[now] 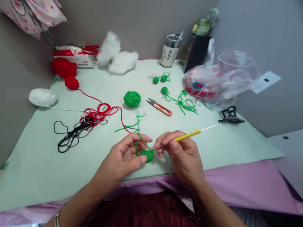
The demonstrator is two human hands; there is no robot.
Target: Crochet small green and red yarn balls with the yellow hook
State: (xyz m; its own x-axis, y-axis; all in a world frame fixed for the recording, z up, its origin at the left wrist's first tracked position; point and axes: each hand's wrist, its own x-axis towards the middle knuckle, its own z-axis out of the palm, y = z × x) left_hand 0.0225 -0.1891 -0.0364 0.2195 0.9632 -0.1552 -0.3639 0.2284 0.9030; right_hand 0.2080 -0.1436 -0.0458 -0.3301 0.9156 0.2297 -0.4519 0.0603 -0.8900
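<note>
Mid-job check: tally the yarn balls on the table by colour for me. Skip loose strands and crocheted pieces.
Red balls: 2
White ball: 1
Green ball: 1
Total: 4

On the table (217,146), snips (160,107) lie right of the central yarn ball (132,99) — stuffing (123,62) behind.

From here the left hand (122,158) covers part of the green piece (149,157) with its thumb, and the hook (187,136) tapers too fine to tell whether its tip sits in a stitch. The black slab (198,52) hides much of the bottle (202,26); I can't make out the bag's (207,80) contents.
</note>
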